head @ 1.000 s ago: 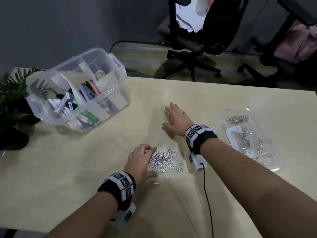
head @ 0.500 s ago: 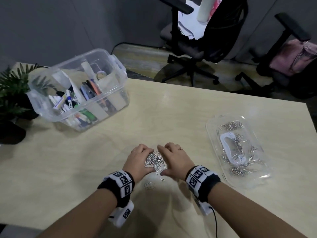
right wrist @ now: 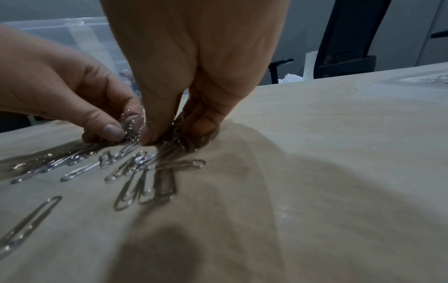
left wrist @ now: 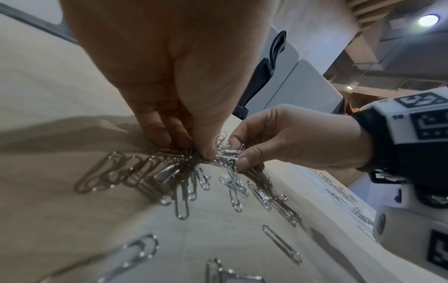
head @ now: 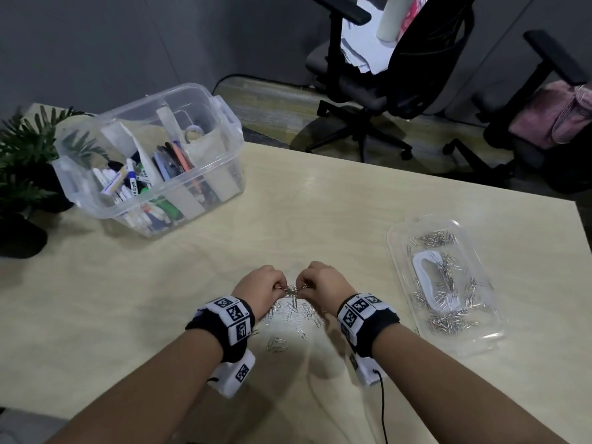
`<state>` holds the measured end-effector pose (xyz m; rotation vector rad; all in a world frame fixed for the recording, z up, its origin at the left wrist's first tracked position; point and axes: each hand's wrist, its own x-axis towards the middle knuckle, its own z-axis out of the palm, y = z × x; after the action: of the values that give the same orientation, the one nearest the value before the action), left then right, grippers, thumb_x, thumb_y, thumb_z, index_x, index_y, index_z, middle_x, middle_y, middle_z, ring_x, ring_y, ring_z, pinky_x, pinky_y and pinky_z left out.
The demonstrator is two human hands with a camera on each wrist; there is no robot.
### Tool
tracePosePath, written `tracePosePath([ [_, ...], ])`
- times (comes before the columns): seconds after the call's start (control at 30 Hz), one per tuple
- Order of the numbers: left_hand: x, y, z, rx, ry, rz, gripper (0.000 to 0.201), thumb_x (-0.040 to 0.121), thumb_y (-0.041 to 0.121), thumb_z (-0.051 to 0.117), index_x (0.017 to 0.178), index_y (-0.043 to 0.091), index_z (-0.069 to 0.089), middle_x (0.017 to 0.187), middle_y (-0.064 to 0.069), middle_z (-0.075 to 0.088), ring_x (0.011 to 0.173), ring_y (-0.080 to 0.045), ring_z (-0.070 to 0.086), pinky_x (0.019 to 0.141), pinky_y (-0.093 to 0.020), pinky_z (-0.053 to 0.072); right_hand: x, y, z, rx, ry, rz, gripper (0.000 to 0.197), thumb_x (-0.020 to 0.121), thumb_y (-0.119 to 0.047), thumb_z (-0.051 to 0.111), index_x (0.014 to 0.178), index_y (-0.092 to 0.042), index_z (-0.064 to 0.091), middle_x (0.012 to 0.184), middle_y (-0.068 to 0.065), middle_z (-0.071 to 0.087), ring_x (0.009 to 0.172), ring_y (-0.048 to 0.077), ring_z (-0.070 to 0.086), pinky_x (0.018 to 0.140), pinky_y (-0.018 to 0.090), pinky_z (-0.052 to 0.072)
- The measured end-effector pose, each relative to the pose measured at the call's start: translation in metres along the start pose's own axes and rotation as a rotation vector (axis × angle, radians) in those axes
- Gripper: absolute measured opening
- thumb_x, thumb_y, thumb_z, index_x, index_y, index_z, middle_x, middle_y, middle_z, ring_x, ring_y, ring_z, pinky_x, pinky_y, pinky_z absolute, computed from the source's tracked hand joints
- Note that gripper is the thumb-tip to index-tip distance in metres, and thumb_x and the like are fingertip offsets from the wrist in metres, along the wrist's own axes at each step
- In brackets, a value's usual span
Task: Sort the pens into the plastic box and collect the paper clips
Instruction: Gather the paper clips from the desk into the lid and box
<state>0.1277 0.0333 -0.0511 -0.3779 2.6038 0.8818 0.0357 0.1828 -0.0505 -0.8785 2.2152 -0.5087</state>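
A heap of silver paper clips point(head: 293, 310) lies on the table near its front edge, seen close in the left wrist view as paper clips point(left wrist: 184, 178) and in the right wrist view as paper clips point(right wrist: 135, 162). My left hand point(head: 261, 288) and right hand point(head: 320, 283) meet over the heap, each pinching a bunch of clips between thumb and curled fingers. In the wrist views the left hand point(left wrist: 184, 122) and right hand point(right wrist: 179, 107) press clips together just above the tabletop. A clear plastic box point(head: 224, 123) at the back left holds pens and markers point(head: 134, 184).
A shallow clear tray point(head: 400, 238) with several paper clips lies at the right. A potted plant point(head: 22, 161) stands at the far left edge. Office chairs point(head: 394, 75) stand behind the table. A black cable point(head: 382, 411) hangs from my right wrist.
My right hand came back from the far side of the heap to meet the left. Both hands swept the clips together and now pinch bunches of them.
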Motion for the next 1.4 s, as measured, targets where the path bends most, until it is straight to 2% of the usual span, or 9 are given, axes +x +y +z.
tracePosePath([
  [0.2, 0.001, -0.002, -0.006, -0.021, -0.019, -0.019, 0.011, 0.086, 0.02, 0.064, 0.095, 0.014, 0.067, 0.096, -0.002, 0.059, 0.096, -0.021, 0.057, 0.083, -0.027, 0.04, 0.002, -0.006, -0.008, -0.002, -0.029, 0.001, 0.014, 0.08, -0.018, 0.071, 0.091, -0.01, 0.073, 0.096, 0.01, 0.065, 0.09, 0.023, 0.06, 0.079, 0.027, 0.042],
  [0.4, -0.007, 0.002, -0.031, -0.129, 0.052, -0.007, 0.01, 0.081, 0.021, 0.07, 0.088, 0.014, 0.068, 0.089, 0.0, 0.058, 0.087, -0.017, 0.056, 0.078, -0.025, 0.041, -0.001, -0.013, -0.022, 0.092, -0.016, 0.014, 0.013, 0.078, -0.021, 0.075, 0.086, -0.011, 0.075, 0.08, 0.004, 0.07, 0.071, 0.01, 0.059, 0.06, 0.008, 0.038],
  [0.6, -0.019, 0.011, -0.079, -0.224, 0.21, 0.03, 0.006, 0.084, 0.018, 0.067, 0.089, 0.014, 0.068, 0.088, 0.002, 0.059, 0.08, -0.013, 0.052, 0.073, -0.022, 0.038, -0.004, -0.037, -0.047, 0.171, 0.099, -0.049, 0.012, 0.075, -0.016, 0.079, 0.083, -0.009, 0.074, 0.067, -0.008, 0.06, 0.064, 0.012, 0.058, 0.07, 0.026, 0.05],
  [0.7, -0.024, 0.015, -0.113, -0.288, 0.31, 0.058, 0.007, 0.084, 0.016, 0.068, 0.09, 0.012, 0.069, 0.088, 0.001, 0.062, 0.08, -0.014, 0.054, 0.07, -0.02, 0.037, -0.003, -0.054, -0.064, 0.256, 0.158, -0.055, 0.012, 0.073, -0.011, 0.08, 0.077, -0.014, 0.07, 0.068, 0.001, 0.063, 0.061, 0.018, 0.061, 0.069, 0.033, 0.053],
  [0.83, -0.027, 0.016, -0.162, -0.333, 0.447, 0.111, 0.009, 0.084, 0.015, 0.069, 0.091, 0.01, 0.07, 0.086, 0.0, 0.065, 0.075, -0.011, 0.054, 0.062, -0.008, 0.036, 0.004, -0.083, -0.088, 0.331, 0.206, -0.08, 0.013, 0.074, -0.006, 0.079, 0.075, -0.012, 0.068, 0.07, 0.008, 0.067, 0.058, 0.015, 0.061, 0.064, 0.025, 0.054],
  [1.03, -0.004, -0.009, -0.227, -0.291, 0.62, 0.041, 0.002, 0.085, 0.015, 0.068, 0.086, 0.016, 0.067, 0.086, 0.003, 0.065, 0.076, -0.01, 0.056, 0.07, -0.016, 0.036, 0.033, -0.134, -0.125, 0.354, 0.321, -0.156, 0.018, 0.075, -0.002, 0.077, 0.072, -0.014, 0.065, 0.063, 0.0, 0.063, 0.048, 0.0, 0.056, 0.057, 0.012, 0.048],
  [1.17, 0.024, -0.029, -0.239, -0.219, 0.542, -0.063, 0.012, 0.084, 0.016, 0.069, 0.077, 0.02, 0.061, 0.095, -0.002, 0.062, 0.079, -0.015, 0.059, 0.07, -0.018, 0.038, 0.062, -0.165, -0.146, 0.366, 0.42, -0.189, 0.013, 0.076, -0.003, 0.077, 0.074, -0.011, 0.066, 0.062, -0.001, 0.062, 0.048, 0.001, 0.056, 0.058, 0.015, 0.05],
  [1.3, 0.035, -0.044, -0.239, -0.272, 0.446, -0.08, 0.017, 0.085, 0.013, 0.069, 0.101, 0.01, 0.072, 0.103, -0.006, 0.069, 0.09, -0.021, 0.064, 0.083, -0.026, 0.048, 0.093, -0.186, -0.152, 0.338, 0.505, -0.188, 0.008, 0.076, -0.007, 0.077, 0.078, -0.006, 0.069, 0.062, 0.001, 0.063, 0.051, 0.005, 0.057, 0.06, 0.019, 0.051],
  [1.4, 0.035, -0.051, -0.243, -0.385, 0.463, -0.082, 0.021, 0.087, 0.01, 0.065, 0.107, 0.006, 0.069, 0.099, -0.009, 0.07, 0.083, -0.021, 0.064, 0.079, -0.027, 0.05, 0.121, -0.195, -0.147, 0.317, 0.541, -0.154, 0.008, 0.077, -0.008, 0.077, 0.077, -0.007, 0.069, 0.063, 0.003, 0.063, 0.05, 0.004, 0.056, 0.057, 0.015, 0.05],
])
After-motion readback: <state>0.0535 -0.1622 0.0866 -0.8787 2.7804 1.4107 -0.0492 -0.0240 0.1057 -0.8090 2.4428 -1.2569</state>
